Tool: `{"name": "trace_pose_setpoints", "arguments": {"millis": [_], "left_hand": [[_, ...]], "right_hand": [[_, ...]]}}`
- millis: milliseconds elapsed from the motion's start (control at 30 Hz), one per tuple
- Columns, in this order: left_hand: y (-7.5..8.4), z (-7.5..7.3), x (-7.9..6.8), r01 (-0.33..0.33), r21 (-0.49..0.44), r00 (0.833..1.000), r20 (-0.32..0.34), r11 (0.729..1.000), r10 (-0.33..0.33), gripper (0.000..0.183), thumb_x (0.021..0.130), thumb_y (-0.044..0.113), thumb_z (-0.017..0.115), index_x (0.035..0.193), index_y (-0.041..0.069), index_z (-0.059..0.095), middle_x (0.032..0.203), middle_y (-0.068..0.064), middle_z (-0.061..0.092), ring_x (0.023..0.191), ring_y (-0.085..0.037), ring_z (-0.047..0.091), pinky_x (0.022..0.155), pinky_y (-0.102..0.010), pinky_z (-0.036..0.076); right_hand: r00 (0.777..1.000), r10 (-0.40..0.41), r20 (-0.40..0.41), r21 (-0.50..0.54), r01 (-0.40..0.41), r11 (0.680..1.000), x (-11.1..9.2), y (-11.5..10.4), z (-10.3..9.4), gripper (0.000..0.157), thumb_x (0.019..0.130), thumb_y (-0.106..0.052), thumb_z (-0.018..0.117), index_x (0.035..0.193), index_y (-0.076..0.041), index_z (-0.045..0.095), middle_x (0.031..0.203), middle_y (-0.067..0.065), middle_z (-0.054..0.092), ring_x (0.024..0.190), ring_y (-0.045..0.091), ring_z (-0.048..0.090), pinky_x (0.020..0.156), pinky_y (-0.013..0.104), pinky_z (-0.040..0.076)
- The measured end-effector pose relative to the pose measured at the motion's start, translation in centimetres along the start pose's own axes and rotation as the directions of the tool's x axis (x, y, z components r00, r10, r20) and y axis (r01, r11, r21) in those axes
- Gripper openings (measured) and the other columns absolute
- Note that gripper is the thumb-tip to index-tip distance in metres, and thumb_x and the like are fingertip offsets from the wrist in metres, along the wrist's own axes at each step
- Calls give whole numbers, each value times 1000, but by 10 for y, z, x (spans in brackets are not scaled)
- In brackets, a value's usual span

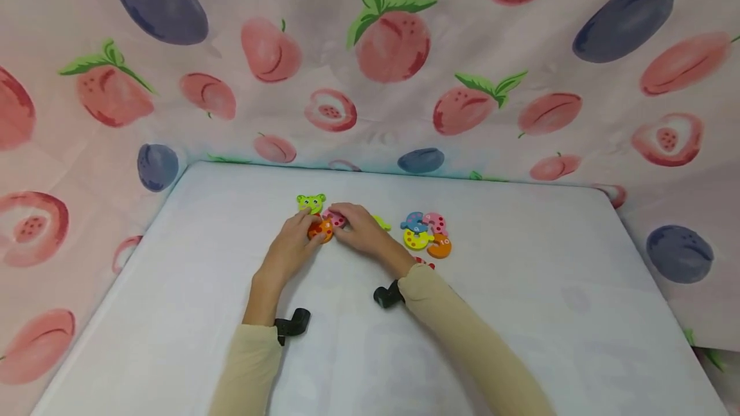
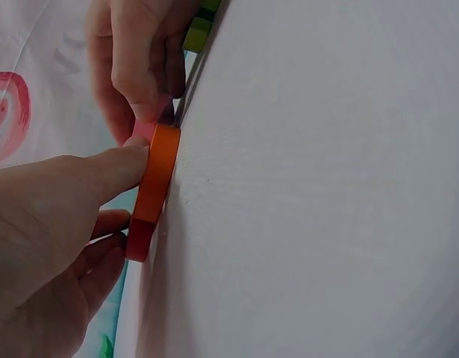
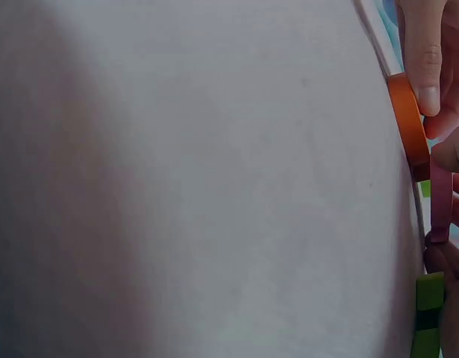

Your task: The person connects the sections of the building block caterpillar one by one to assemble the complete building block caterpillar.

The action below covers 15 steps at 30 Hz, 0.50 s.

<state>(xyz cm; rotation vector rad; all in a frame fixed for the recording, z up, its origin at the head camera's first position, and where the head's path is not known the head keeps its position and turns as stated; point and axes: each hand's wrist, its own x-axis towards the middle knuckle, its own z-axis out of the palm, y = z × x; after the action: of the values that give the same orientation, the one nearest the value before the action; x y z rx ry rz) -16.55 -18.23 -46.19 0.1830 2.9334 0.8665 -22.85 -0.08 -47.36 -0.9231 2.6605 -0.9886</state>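
My left hand (image 1: 287, 248) pinches an orange numbered puzzle piece (image 1: 321, 230) between thumb and fingers. In the left wrist view, a red part (image 2: 139, 242) sits at the orange piece's end. My right hand (image 1: 365, 231) holds a pink spotted puzzle piece (image 1: 333, 217), its thumb and fingers on either side. The pink piece (image 3: 441, 198) touches or nearly touches the orange one; whether they interlock is hidden. Just behind the left fingertips lies a green animal-head piece (image 1: 311, 203) with eyes and round ears. Fingers cover parts of both held pieces.
Right of my hands lies a cluster of blue (image 1: 414, 221), pink (image 1: 435, 222), yellow (image 1: 417, 240) and orange pieces (image 1: 440, 247). A red piece (image 1: 424, 262) is partly behind my right forearm. A yellow-green piece (image 1: 381, 223) shows beyond the right hand. Fruit-patterned cloth (image 1: 381, 121) borders the white table (image 1: 549, 313).
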Motion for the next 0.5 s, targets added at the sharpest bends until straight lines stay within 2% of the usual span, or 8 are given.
{"name": "trace_pose_setpoints", "arguments": {"millis": [133, 500], "left_hand": [[0, 0, 0, 4, 1, 1000, -14, 1000, -4, 41, 97, 31, 58, 132, 9, 53, 155, -16, 35, 143, -35, 32, 116, -54, 30], [0, 1, 0, 2, -4, 1000, 5, 1000, -2, 44, 98, 33, 57, 134, 8, 51, 156, -17, 33, 144, -36, 30, 116, -55, 29]], "right_hand": [[999, -34, -11, 6, 34, 999, 0, 3, 2, 47, 94, -17, 59, 139, -4, 50, 145, 12, 51, 137, 27, 45, 117, 41, 33], [997, -66, 34, -38, 68, 997, -4, 6, 2, 47, 97, -20, 57, 142, -7, 48, 151, 11, 45, 143, 27, 38, 120, 42, 27]]}}
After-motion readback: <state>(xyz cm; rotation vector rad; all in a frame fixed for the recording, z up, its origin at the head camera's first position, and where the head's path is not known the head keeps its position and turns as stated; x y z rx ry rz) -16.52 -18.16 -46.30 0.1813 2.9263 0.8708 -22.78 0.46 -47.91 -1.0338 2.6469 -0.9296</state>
